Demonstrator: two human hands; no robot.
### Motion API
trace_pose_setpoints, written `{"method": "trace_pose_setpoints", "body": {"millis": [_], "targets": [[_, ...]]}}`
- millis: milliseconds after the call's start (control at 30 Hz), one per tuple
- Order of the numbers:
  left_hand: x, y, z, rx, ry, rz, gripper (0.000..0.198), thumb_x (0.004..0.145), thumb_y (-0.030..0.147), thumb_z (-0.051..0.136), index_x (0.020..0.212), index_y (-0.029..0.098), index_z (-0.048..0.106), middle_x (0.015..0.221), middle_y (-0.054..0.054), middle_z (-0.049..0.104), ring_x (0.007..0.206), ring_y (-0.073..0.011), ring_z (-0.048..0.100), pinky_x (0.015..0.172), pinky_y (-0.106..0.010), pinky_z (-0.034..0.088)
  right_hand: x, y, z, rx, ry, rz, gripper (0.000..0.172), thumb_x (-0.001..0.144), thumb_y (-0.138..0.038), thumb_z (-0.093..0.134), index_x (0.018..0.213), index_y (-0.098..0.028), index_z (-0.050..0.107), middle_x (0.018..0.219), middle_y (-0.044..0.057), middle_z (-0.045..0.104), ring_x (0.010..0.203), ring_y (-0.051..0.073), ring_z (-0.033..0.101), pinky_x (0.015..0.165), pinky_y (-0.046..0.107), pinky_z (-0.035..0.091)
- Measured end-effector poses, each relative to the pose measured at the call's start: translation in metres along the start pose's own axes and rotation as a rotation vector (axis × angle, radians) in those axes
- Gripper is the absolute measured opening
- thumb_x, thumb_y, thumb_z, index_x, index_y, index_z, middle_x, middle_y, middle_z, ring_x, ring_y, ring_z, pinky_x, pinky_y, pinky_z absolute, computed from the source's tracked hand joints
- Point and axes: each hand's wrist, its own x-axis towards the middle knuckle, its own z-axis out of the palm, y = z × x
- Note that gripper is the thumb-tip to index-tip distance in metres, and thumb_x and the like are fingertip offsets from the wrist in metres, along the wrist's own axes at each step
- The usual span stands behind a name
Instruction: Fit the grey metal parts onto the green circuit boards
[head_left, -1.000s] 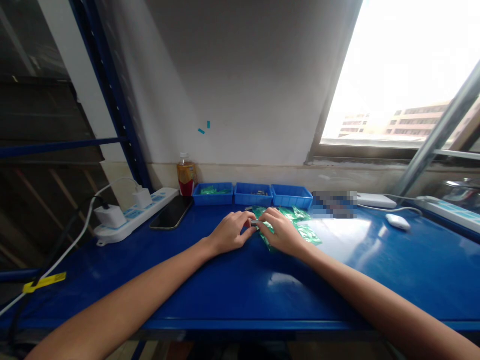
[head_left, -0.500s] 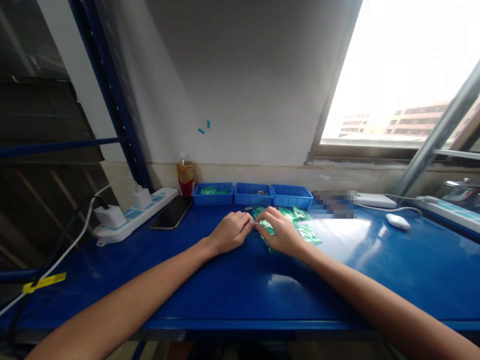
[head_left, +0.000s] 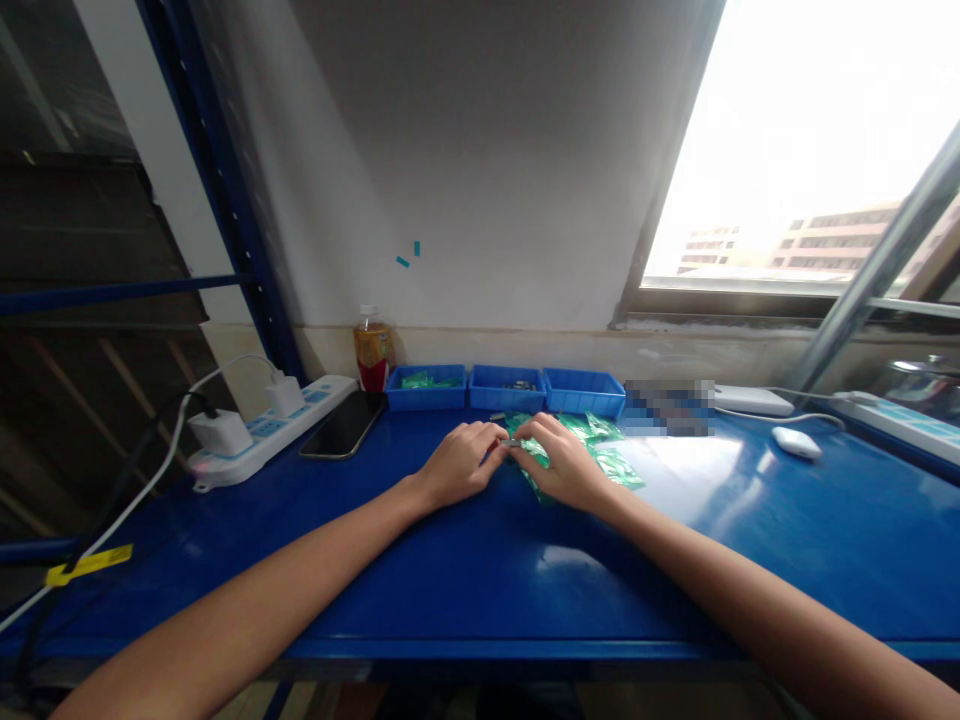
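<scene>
Pinched between the fingertips of my left hand (head_left: 463,463) and my right hand (head_left: 561,464) is a small silvery metal piece (head_left: 511,443); its exact kind is too small to make out. Both hands are closed on it, one at each end, just above the blue table. Green plastic bags (head_left: 616,466) lie under and beyond my right hand, which partly hides them. Another small metal piece (head_left: 497,416) lies behind my left fingers. Behind the hands, the middle blue bin (head_left: 507,398) holds several small metal pieces.
The left blue bin (head_left: 427,400) contains green bags; a third blue bin (head_left: 584,401) stands right. A drink bottle (head_left: 373,350), a phone (head_left: 343,425) and a power strip (head_left: 266,428) sit at left. A white earbud case (head_left: 796,443) and another power strip (head_left: 911,425) are at right.
The small metal piece between my fingertips has turned slightly and shows more clearly. Both hands stay almost in the same place.
</scene>
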Motion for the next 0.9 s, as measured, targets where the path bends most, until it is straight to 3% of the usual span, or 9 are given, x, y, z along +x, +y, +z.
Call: {"method": "trace_pose_setpoints", "body": {"millis": [100, 267, 533, 900], "targets": [[0.0007, -0.0002, -0.0004, 0.021, -0.016, 0.017, 0.027, 0.097, 0.032, 0.032, 0.096, 0.019, 0.055, 0.096, -0.005, 0.065, 0.085, -0.0181, 0.058, 0.076, -0.032, 0.041, -0.0006, -0.0003, -0.0001, 0.012, 0.0, -0.006, 0.016, 0.085, -0.027, 0.056, 0.101, -0.022, 0.054, 0.093, 0.006, 0.059, 0.089, 0.021, 0.056, 0.078, 0.035, 0.048], [0.001, -0.0009, -0.0003, 0.023, -0.023, 0.02, 0.028, 0.098, 0.031, 0.031, 0.092, 0.019, 0.055, 0.093, -0.004, 0.065, 0.085, -0.0183, 0.058, 0.076, -0.031, 0.041, 0.0004, -0.0025, -0.0018, 0.01, -0.012, -0.03, 0.009, 0.088, -0.024, 0.052, 0.096, -0.022, 0.056, 0.09, 0.006, 0.057, 0.085, 0.02, 0.056, 0.076, 0.034, 0.048], [-0.0009, -0.0002, 0.0, -0.057, 0.03, 0.01, 0.02, 0.091, 0.031, 0.049, 0.106, 0.019, 0.052, 0.088, -0.002, 0.063, 0.082, -0.0174, 0.059, 0.075, -0.03, 0.041, 0.0001, -0.0014, -0.0009, 0.0, -0.002, 0.0, 0.014, 0.091, -0.026, 0.047, 0.085, -0.02, 0.059, 0.085, 0.006, 0.056, 0.081, 0.018, 0.055, 0.074, 0.032, 0.047], [0.0006, -0.0015, 0.0008, 0.014, 0.006, 0.015, 0.025, 0.098, 0.031, 0.032, 0.094, 0.019, 0.054, 0.094, -0.004, 0.064, 0.086, -0.0184, 0.058, 0.077, -0.032, 0.04, -0.0006, -0.0008, 0.0002, 0.005, 0.006, -0.021, 0.011, 0.086, -0.026, 0.055, 0.096, -0.021, 0.055, 0.091, 0.006, 0.059, 0.087, 0.02, 0.056, 0.077, 0.034, 0.047]]}}
